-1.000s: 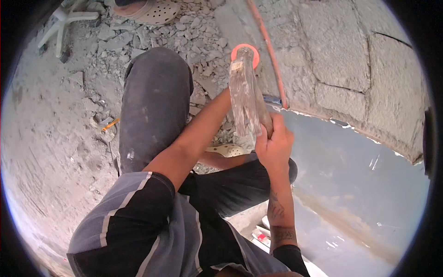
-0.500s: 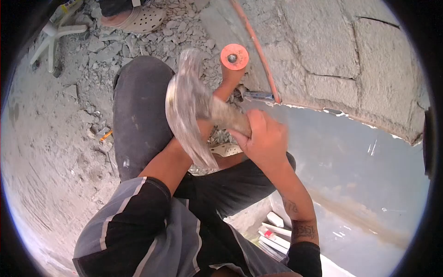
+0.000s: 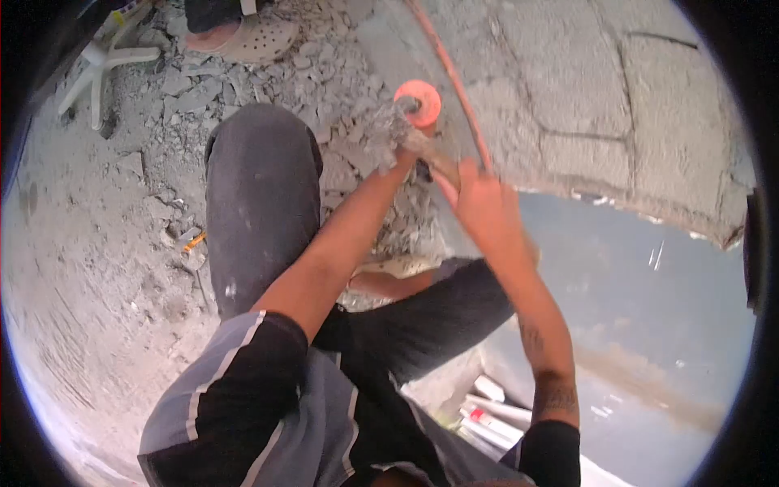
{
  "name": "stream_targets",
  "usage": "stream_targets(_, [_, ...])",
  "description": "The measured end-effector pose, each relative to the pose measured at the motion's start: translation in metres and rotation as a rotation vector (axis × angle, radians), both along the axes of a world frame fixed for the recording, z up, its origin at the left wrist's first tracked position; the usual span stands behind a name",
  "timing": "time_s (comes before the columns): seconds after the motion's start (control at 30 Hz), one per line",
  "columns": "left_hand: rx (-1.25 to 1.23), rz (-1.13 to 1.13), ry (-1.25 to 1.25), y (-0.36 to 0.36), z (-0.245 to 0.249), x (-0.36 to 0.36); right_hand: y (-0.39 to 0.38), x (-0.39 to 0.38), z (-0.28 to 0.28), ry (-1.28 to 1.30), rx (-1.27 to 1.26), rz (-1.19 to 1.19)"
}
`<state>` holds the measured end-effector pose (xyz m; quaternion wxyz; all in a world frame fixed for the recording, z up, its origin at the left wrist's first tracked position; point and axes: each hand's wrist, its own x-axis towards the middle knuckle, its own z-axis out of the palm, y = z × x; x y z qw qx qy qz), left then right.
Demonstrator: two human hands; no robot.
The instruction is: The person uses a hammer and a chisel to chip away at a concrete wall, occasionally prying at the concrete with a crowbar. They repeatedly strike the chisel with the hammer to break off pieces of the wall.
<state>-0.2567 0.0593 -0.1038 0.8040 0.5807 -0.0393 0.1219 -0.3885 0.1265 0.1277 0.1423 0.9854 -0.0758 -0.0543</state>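
Your right hand [image 3: 489,207] has its grip wrapped around the handle of the hammer [image 3: 392,131], whose blurred head is right by the round orange guard [image 3: 430,101]; I cannot tell whether they touch. Your left hand [image 3: 428,131] is mostly hidden beneath that guard, so I cannot tell its grip, with rubble [image 3: 324,114] lying near.
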Motion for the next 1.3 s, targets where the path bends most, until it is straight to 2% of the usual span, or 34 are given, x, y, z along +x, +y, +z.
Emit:
stream_targets(0.07, [0.001,0.011,0.002,0.003,-0.001,0.002,0.018,0.005,0.019,0.041,-0.038,0.016])
stream_targets(0.13, [0.002,0.006,0.005,-0.001,0.004,0.012,0.043,-0.006,0.039,-0.100,0.117,0.327])
stream_targets(0.17, [0.006,-0.002,0.010,-0.001,0.003,0.012,0.042,-0.008,0.030,-0.243,0.275,0.448])
stream_targets(0.2, [0.014,-0.007,0.013,0.000,0.004,0.007,0.027,-0.010,0.016,-0.241,0.279,0.446])
stream_targets(0.27, [0.026,-0.004,0.009,-0.004,-0.006,0.007,-0.007,0.001,-0.005,-0.004,-0.071,0.145])
stream_targets(0.37, [0.029,-0.004,0.017,-0.003,-0.004,-0.003,0.000,0.012,-0.003,0.107,-0.103,0.048])
stream_targets(0.4, [0.043,-0.001,0.027,-0.004,-0.006,-0.003,0.010,0.009,0.005,0.114,-0.101,0.051])
stream_targets(0.47, [0.088,-0.020,0.080,0.001,-0.008,-0.007,0.038,-0.008,0.029,-0.022,0.032,0.346])
stream_targets(0.5, [-0.067,-0.119,0.191,0.002,-0.008,-0.009,0.040,-0.011,0.024,-0.147,0.264,0.437])
stream_targets(0.53, [-0.042,-0.116,0.167,0.004,-0.012,-0.015,0.027,-0.015,0.014,-0.145,0.269,0.427])
stream_targets(0.6, [-0.003,-0.080,0.096,0.005,-0.010,-0.011,-0.005,-0.005,-0.010,-0.149,0.072,0.242])
stream_targets(0.63, [0.010,-0.076,0.075,0.006,-0.012,-0.015,-0.004,0.001,-0.009,-0.156,0.071,0.239])
stream_targets(0.7, [0.014,-0.058,0.047,-0.001,-0.013,-0.015,0.000,0.019,0.005,0.084,-0.085,-0.006])
stream_targets(0.73, [0.013,-0.054,0.048,-0.002,-0.014,-0.011,0.010,0.025,0.014,0.085,-0.088,0.004])
stream_targets(0.83, [0.013,-0.082,0.061,0.000,-0.016,-0.014,0.050,0.003,0.049,-0.119,0.240,0.325])
stream_targets(0.93, [0.033,-0.081,0.047,-0.004,-0.022,-0.018,0.009,-0.006,0.016,-0.209,0.339,0.412])
stream_targets(0.97, [0.032,-0.073,0.035,-0.004,-0.020,-0.012,-0.003,0.005,0.007,-0.216,0.339,0.419])
stream_targets(1.03, [0.038,-0.076,0.029,-0.002,-0.020,-0.016,-0.021,0.016,-0.001,-0.002,-0.010,-0.029])
stream_targets(1.17, [0.026,-0.066,0.034,-0.002,-0.017,-0.004,0.032,0.004,0.027,-0.105,0.112,0.111])
stream_targets(1.2, [0.021,-0.064,0.029,-0.002,-0.015,0.000,0.030,0.002,0.021,-0.231,0.175,0.344])
stream_targets(1.27, [0.027,-0.064,0.031,-0.009,-0.025,-0.006,0.015,-0.004,0.003,-0.348,0.240,0.552])
stream_targets(1.3, [0.027,-0.054,0.014,-0.007,-0.019,-0.001,-0.008,0.007,-0.014,-0.185,0.102,0.286])
